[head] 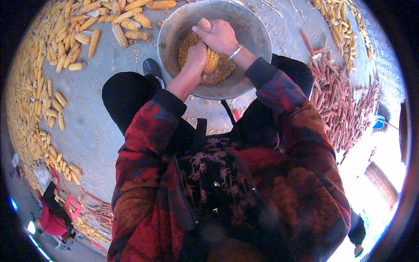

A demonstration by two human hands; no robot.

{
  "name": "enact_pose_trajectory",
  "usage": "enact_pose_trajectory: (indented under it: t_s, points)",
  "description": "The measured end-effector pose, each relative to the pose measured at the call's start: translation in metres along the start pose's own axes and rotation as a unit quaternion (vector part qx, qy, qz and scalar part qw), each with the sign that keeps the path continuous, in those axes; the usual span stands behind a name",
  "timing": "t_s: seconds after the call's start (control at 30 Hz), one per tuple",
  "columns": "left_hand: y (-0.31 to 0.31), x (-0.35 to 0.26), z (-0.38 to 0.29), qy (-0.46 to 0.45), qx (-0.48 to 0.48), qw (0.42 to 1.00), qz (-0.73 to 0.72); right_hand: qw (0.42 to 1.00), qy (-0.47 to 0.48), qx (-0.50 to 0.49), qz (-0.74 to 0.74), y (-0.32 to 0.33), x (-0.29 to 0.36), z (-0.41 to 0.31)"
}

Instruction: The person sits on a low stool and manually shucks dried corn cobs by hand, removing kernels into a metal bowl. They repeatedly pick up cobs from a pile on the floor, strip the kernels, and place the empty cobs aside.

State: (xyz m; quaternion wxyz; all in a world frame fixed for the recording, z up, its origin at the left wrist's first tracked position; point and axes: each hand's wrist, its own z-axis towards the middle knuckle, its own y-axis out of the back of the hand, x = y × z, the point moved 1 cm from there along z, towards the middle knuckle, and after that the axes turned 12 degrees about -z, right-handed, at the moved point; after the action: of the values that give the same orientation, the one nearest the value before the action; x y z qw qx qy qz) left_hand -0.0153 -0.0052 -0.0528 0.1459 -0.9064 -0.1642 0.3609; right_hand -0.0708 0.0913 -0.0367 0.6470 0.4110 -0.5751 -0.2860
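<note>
Both of my hands are over a large round metal basin [252, 32] that holds loose corn kernels [188, 44]. My left hand [196, 59] grips the lower end of a yellow corn cob [212, 59], which lies slanted with its kernels still on there. Above it, my right hand [221, 36], with a silver bracelet at the wrist, is closed around a bare reddish cob [205, 24] whose end sticks out past the thumb. Whether this is a separate cob or the stripped end of the yellow one is hidden by the fingers.
Heaps of yellow corn cobs [62, 36] spread along the left, with more at the upper right [340, 29]. Stripped cobs [337, 108] are piled at the right. At the lower left, a person [52, 219] is beside a red stool [73, 207]. Another person's dark sleeve shows lower right.
</note>
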Motion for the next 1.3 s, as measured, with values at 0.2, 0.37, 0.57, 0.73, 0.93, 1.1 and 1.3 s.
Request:
enact_pose_trajectory:
  t_s: [0.2, 0.37, 0.57, 0.73, 0.93, 1.1, 1.3]
  points:
    - [-0.003, -0.008, 0.002, -0.004, 0.049, 0.992, -0.113, 0.917, -0.045, 0.127, 0.376, 0.013, -0.013, 0.02]
    - [-0.001, -0.007, 0.003, -0.027, 0.01, 0.997, -0.066, 0.991, 0.125, -0.047, -0.014, 0.003, 0.005, -0.006]
    - [-0.002, 0.002, -0.002, -0.011, -0.029, 1.0, 0.001, 0.998, 0.002, 0.039, 0.054, -0.011, -0.011, 0.007]
    - [0.0, -0.005, 0.007, 0.002, 0.031, 0.994, -0.102, 0.956, -0.054, 0.095, 0.272, 0.0, -0.023, 0.024]
    - [-0.001, -0.008, 0.002, -0.036, 0.054, 0.99, -0.123, 0.981, 0.133, -0.071, 0.118, -0.001, 0.006, -0.004]
    - [-0.006, -0.004, -0.012, -0.026, -0.032, 0.999, -0.024, 1.0, 0.008, 0.0, 0.0, -0.01, -0.004, -0.005]
    - [0.0, -0.011, -0.002, 0.003, 0.021, 0.994, -0.105, 0.946, -0.111, 0.077, 0.295, -0.002, -0.021, 0.025]
